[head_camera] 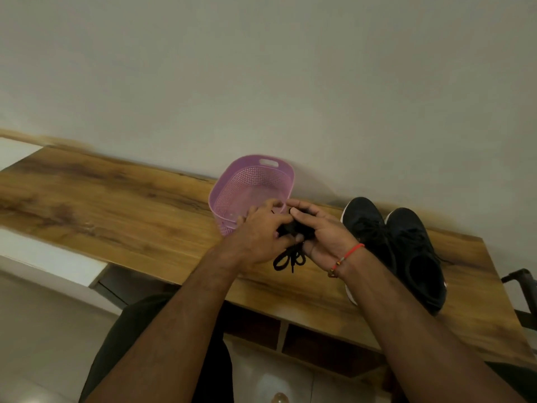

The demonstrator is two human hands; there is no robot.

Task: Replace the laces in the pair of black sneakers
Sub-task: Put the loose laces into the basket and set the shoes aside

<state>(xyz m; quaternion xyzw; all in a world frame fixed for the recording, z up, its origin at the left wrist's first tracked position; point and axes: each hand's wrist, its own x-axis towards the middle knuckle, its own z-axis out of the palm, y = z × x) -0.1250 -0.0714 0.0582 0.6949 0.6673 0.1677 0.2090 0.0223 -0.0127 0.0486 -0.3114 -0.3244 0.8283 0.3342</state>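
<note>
A bundle of black laces [290, 257] is held above the wooden table, its loops hanging down between my two hands. My left hand [258, 234] pinches the bundle from the left. My right hand [319, 231], with a red thread bracelet on the wrist, grips it from the right, thumb on top. Two black sneakers [406, 245] stand side by side on the table to the right, toes toward the wall, laces in them; my right forearm covers part of the near one.
A pink perforated plastic basket [250, 184] sits just beyond my hands, near the wall. The wooden table [101, 205] runs left along the white wall. A dark chair arm [520, 274] shows at the right edge. Open cubbies lie under the tabletop.
</note>
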